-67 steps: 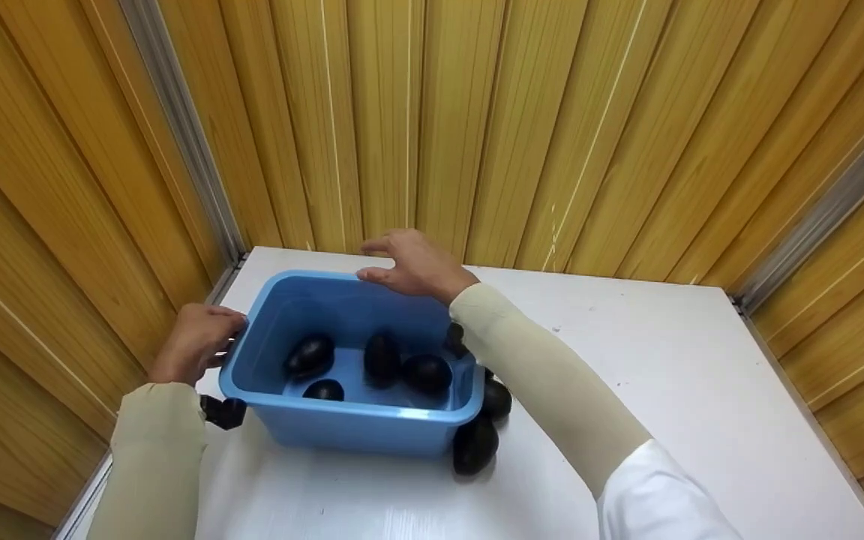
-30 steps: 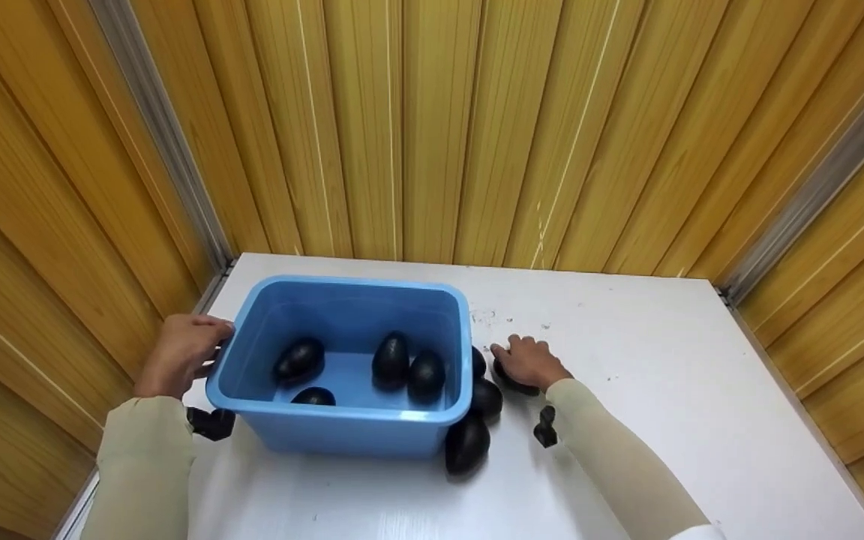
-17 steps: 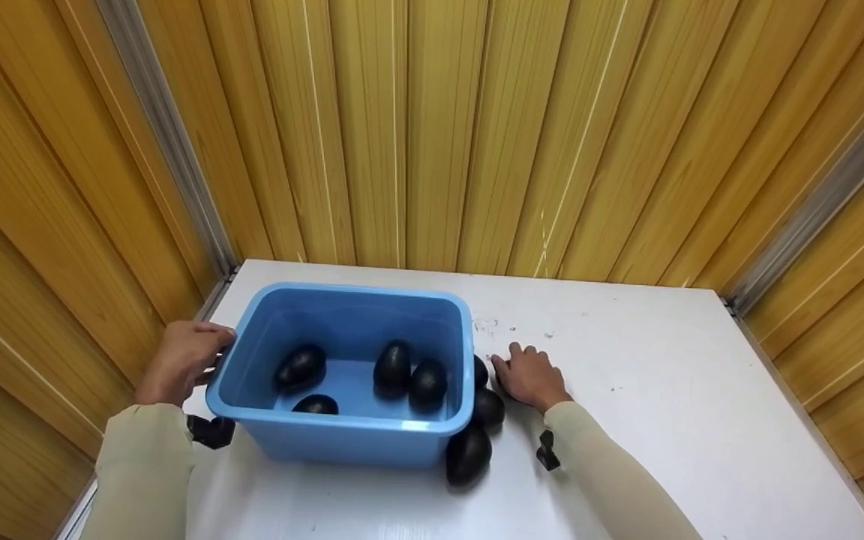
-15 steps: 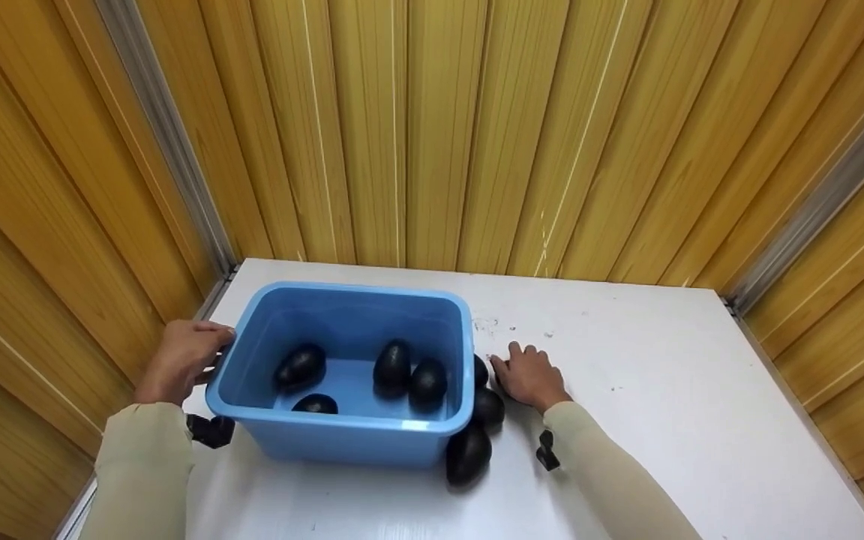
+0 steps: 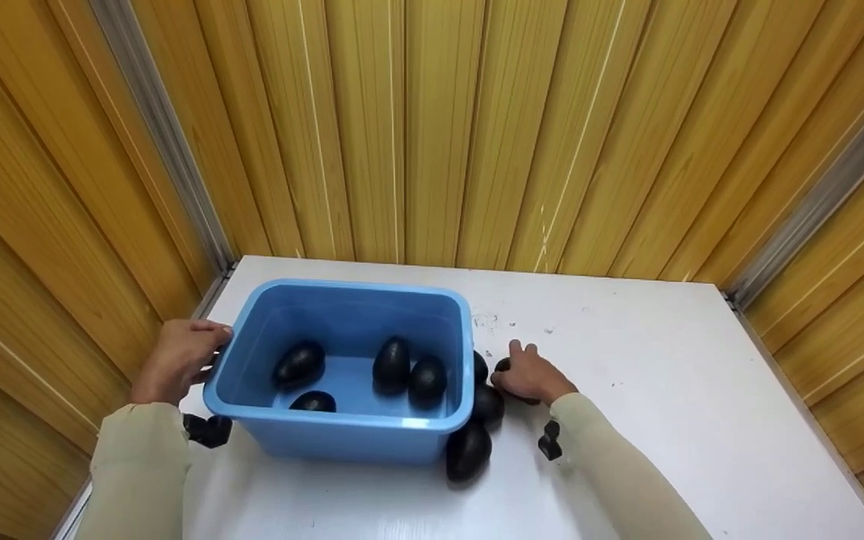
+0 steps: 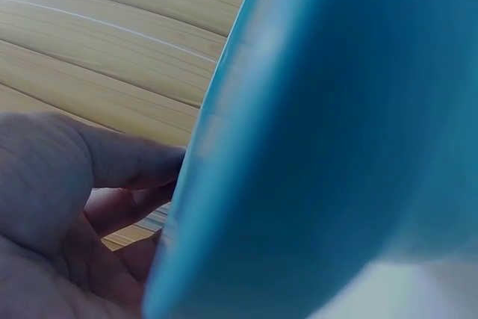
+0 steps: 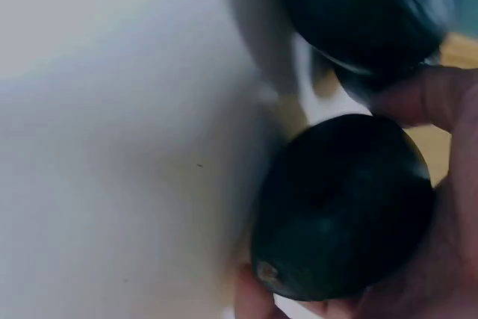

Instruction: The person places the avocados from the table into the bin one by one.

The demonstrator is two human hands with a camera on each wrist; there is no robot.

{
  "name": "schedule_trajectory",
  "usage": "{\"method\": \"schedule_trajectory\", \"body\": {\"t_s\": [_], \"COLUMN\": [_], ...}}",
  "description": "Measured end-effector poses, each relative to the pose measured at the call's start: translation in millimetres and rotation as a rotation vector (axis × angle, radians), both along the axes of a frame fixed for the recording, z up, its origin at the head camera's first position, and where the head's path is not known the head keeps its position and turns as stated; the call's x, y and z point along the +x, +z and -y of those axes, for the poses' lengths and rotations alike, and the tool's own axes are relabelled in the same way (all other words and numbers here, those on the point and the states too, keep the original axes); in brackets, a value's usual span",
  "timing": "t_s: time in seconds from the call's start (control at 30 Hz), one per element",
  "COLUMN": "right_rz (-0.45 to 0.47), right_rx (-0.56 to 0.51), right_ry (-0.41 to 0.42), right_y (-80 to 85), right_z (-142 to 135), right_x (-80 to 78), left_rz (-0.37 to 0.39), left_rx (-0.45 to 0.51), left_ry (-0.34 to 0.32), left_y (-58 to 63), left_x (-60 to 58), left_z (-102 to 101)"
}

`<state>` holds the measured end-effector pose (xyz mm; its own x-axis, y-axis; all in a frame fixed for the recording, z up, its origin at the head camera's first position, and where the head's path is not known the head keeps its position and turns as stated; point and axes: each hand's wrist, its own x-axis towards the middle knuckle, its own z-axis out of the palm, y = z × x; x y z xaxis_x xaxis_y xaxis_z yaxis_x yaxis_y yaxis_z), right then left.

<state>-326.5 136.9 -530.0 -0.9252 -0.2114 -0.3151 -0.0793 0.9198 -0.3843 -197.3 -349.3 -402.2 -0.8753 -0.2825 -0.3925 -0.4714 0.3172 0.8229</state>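
Observation:
A blue plastic tub (image 5: 342, 435) stands on the white table, with several dark avocados (image 5: 391, 365) lying on its floor. My left hand (image 5: 183, 356) holds the tub's left rim; in the left wrist view the thumb (image 6: 142, 160) meets the rim edge and the other fingers curl below it. To the right of the tub, my right hand (image 5: 531, 375) grips a dark avocado (image 7: 340, 211), its stem scar showing in the right wrist view. Between that hand and the tub, more avocados (image 5: 468, 452) lie in a row along the tub's right wall.
Wood-patterned panels (image 5: 432, 135) rise behind the table (image 5: 664, 390) and at both sides, with metal strips at the corners. Small dark specks mark the tabletop behind my right hand.
My right hand has come from over the tub's back rim to the avocado on the right, and its fingers have now closed round it. My left hand stays at the rim.

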Motion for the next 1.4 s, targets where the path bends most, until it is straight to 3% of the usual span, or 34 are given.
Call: {"method": "schedule_trajectory", "body": {"t_s": [0.23,0.6,0.9,1.4], "right_rz": [0.083,-0.001,0.019,-0.045], "right_rx": [-0.027,0.029,0.057,0.078], "right_ry": [0.057,0.181,0.219,0.344], "right_y": [9.6,24.4,54.1,115.4], "right_z": [-6,-8,-12,-9], "right_x": [-4.2,-12.0,-18.4,-25.1], "left_rz": [0.005,-0.006,-0.012,-0.02], "left_rx": [-0.011,-0.034,-0.032,-0.009], "left_ry": [0.0,-0.013,-0.025,-0.01], "left_y": [0.0,1.1,2.0,0.6], "left_x": [-2.0,-0.8,-1.7,-0.8], "left_z": [0,3,2,3]}}
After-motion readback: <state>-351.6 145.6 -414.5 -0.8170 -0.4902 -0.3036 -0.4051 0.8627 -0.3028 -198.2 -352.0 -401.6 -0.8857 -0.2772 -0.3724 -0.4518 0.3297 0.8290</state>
